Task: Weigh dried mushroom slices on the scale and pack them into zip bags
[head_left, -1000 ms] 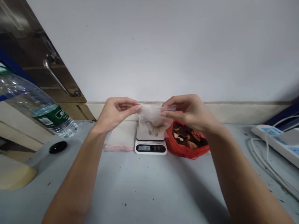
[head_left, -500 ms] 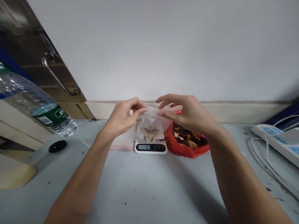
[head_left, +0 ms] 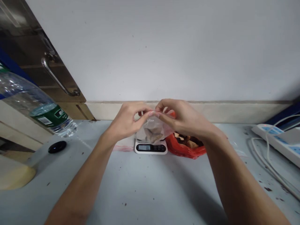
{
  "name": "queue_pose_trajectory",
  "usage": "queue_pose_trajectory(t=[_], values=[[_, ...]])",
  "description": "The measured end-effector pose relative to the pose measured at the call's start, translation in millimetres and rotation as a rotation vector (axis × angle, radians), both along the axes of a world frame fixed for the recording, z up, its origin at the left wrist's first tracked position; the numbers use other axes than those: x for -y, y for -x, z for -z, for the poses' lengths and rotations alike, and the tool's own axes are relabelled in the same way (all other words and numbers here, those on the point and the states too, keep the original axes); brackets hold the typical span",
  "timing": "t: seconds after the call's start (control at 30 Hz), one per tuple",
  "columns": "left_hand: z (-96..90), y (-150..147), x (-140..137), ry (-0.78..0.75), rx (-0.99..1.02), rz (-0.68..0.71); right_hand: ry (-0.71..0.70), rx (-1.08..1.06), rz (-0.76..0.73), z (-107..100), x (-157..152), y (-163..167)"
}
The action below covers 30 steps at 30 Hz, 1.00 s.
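A clear plastic zip bag [head_left: 142, 132] hangs by its top edge from both hands, with a few brown dried slices [head_left: 153, 135] showing inside. My left hand [head_left: 131, 120] pinches the top edge from the left. From the right, my right hand [head_left: 180, 117] pinches the same edge, its fingertips close against the left ones. Behind and under the bag is a white digital scale [head_left: 151, 148], its display reading 0.0. A red plastic bag [head_left: 185, 153] full of dark and pale dried pieces stands right of the scale, partly behind my right hand and forearm.
Flat clear bags with red edges [head_left: 124, 148] lie left of the scale. A tilted water bottle [head_left: 51, 114] and a black oval object [head_left: 57, 147] are at the left. A white power strip [head_left: 278, 137] with cables lies at the right. A wall [head_left: 150, 56] rises behind.
My right hand has closed from spread fingers into a pinch on the bag's top edge. My left hand has shifted slightly right, bringing the fingertips together.
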<state>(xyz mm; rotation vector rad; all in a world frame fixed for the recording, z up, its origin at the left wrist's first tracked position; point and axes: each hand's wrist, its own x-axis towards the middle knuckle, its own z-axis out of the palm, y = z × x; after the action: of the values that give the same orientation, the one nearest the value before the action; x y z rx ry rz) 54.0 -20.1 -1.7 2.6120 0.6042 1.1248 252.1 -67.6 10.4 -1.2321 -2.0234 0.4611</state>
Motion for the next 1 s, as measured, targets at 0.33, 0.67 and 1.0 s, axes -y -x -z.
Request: queue_pose_trajectory(t=[0.33,0.67,1.0], values=[[-4.4,10.6,-5.8,-0.151,-0.130,0.008,-0.014,-0.061,-0.044,7.0,-6.9,-6.5],[-9.4,25.5,-11.4,-0.140,-0.128,-0.082,-0.016,0.135,0.072,12.6,-11.8,-31.1],[-3.1,11.0,-8.9,-0.153,-0.141,-0.016,-0.118,-0.065,-0.072,14.2,-11.3,-0.7]])
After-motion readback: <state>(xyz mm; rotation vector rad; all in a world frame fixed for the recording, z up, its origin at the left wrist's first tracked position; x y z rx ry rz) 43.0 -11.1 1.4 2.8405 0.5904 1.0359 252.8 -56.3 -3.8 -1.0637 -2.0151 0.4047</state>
